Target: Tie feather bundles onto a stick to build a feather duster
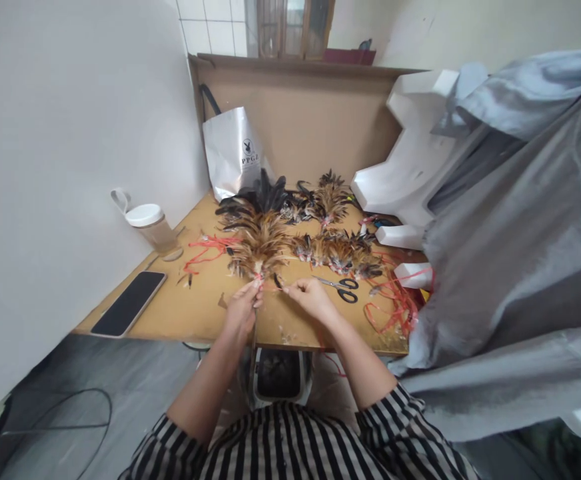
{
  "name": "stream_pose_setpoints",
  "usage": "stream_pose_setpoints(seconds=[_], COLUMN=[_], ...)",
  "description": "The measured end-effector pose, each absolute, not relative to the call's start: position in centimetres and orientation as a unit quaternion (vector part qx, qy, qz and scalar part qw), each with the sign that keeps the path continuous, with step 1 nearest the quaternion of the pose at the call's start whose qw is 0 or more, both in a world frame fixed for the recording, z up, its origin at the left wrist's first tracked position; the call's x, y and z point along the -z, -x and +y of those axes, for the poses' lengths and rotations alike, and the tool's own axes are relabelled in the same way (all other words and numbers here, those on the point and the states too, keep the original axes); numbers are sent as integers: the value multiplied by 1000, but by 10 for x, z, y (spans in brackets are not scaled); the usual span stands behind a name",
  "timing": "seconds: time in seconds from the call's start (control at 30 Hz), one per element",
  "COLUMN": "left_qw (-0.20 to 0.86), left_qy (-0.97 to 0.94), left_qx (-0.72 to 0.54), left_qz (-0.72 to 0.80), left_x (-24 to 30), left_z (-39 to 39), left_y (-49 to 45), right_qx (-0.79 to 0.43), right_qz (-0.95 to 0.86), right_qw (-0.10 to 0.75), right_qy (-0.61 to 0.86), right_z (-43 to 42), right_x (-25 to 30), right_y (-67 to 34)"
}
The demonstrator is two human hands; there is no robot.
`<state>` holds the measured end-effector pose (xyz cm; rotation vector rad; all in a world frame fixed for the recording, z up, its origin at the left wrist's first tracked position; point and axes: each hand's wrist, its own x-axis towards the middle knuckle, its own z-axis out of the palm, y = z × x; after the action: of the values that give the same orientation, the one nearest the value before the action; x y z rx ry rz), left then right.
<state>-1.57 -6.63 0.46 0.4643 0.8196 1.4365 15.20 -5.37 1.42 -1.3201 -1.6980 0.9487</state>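
Note:
My left hand (244,308) is closed around the base of a fan-shaped bunch of brown and tan feathers (261,247), gripping it where a thin stick (253,333) runs down toward me. My right hand (310,295) is pinched shut just right of that base, holding something thin I cannot make out, possibly a single dark feather (278,281). Both hands hover over the near part of a wooden table (195,313).
Several more feather bunches (330,250) lie across the table, with black-handled scissors (343,288) right of my right hand, red string (393,303), a phone (129,303), a lidded jar (151,227), a silver bag (233,153), white foam pieces (410,173) and grey cloth (515,253).

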Motion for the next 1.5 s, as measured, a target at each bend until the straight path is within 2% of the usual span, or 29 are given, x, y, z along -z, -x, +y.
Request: stream_pose_setpoints(seconds=[0.1, 0.27, 0.37, 0.53, 0.67, 0.77, 0.87, 1.0, 1.07, 1.13, 1.2, 1.3, 1.5], left_qw=[686, 717, 728, 740, 774, 797, 811, 815, 810, 802, 793, 784, 779], left_qy=[-165, -118, -96, -97, -79, -54, -29, -19, -17, -15, -19, -39, -90], left_qx=[-616, -606, -606, -601, -566, -542, -531, -534, -541, -549, -554, -559, -560], left_qz=[352, 323, 307, 286, 275, 260, 243, 224, 225, 236, 252, 268, 268], left_x=[-3, -4, -9, -21, -21, -17, -14, -13, -13, -14, -13, -11, -1], left_z=[-56, -34, -20, 3, 19, 28, 31, 30, 30, 29, 29, 28, 27], left_y=[20, 18, 15, 10, 5, 4, 7, 11, 12, 11, 9, 6, -1], right_qx=[-391, -274, -205, -87, -57, -60, -131, -430, -577, -669, -716, -742, -694], right_qz=[-669, -656, -671, -653, -634, -632, -607, -486, -424, -392, -377, -378, -398], right_qw=[310, 359, 349, 260, 175, 188, 305, 498, 531, 536, 534, 521, 542], right_qy=[551, 605, 621, 706, 751, 750, 722, 575, 454, 333, 244, 188, 257], right_z=[-45, -5, 21, 49, 58, 62, 65, 64, 57, 48, 37, 25, 22], right_x=[-12, -8, -8, -6, 1, 5, 3, -10, -19, -27, -33, -37, -28], right_y=[-183, -205, -194, -163, -157, -165, -175, -175, -170, -164, -159, -151, -132])
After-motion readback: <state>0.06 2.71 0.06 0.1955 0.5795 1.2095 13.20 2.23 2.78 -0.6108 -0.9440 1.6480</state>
